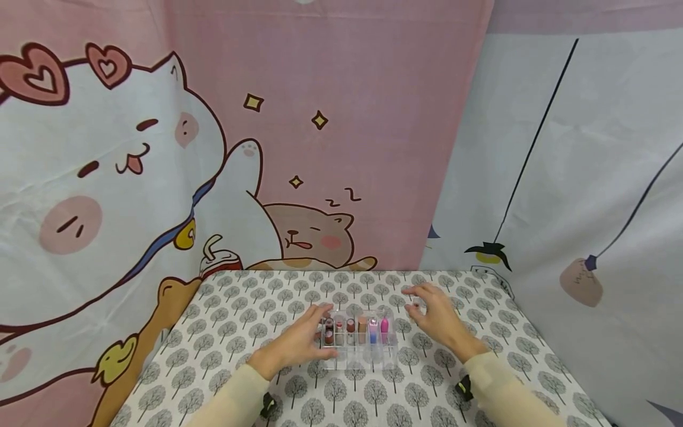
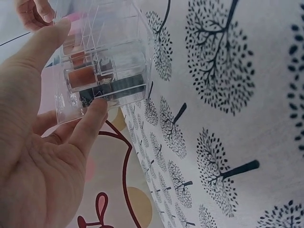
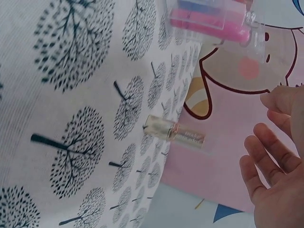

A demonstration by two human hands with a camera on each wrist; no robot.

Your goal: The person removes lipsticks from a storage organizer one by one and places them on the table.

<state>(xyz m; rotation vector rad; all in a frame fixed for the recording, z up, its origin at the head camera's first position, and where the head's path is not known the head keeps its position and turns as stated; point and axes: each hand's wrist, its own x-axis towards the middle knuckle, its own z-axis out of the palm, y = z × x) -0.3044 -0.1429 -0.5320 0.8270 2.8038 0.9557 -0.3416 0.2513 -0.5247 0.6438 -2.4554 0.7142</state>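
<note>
In the head view, a clear box [image 1: 354,359] lay on the worktop [image 1: 320,398], with the left hand [image 1: 303,339] around its left end; the right hand [image 1: 441,315] was off its right side, thumb and fingers parted. Lipsticks [image 1: 350,332] and a pink tube [image 1: 384,330] stood in the back slots. An uneven pull by the left hand could slide or tip the box. A cartoon cloth [image 1: 384,118] hung behind.

In the left wrist view, the left hand gripped the box's walls, one finger beside a dark tube [image 2: 126,88]; that finger could block access to that end.

In the right wrist view, a gold tube [image 3: 175,133] stood upright on the worktop, near the right hand but apart from it. Being narrow, it would probably topple and roll if a fingertip brushed it. Nothing stood between them; the box's thin partitions seemed the likelier obstacle.
</note>
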